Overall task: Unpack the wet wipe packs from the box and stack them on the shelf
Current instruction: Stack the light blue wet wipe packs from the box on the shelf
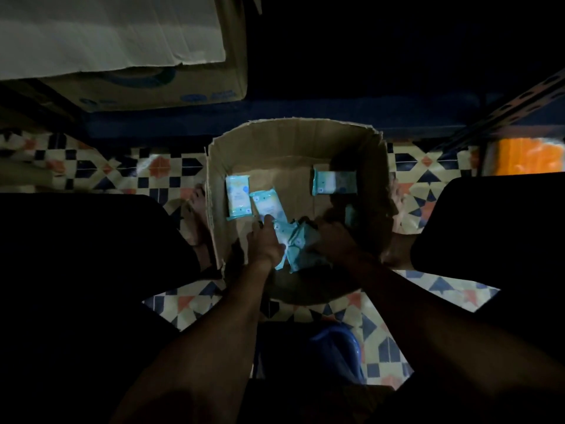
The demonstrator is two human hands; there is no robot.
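Observation:
An open cardboard box (293, 142) sits on the floor between my knees. Light-blue wet wipe packs lie inside: one flat at the left (238, 197), one beside it (266, 203), one at the far right (334, 182), and a sliver of another at the right wall (350, 216). Both hands are down in the box. My left hand (266, 240) has a finger on the second pack and presses against a bunch of packs (298, 243). My right hand (333, 237) grips that bunch from the right. The scene is dim.
A closed printed carton (159, 93) stands at the upper left, under a pale sheet. A dark shelf edge (336, 99) runs behind the box, with a slotted metal upright (519, 102) at right. Patterned tiles cover the floor. My bare feet flank the box, and a blue stool (333, 347) is below.

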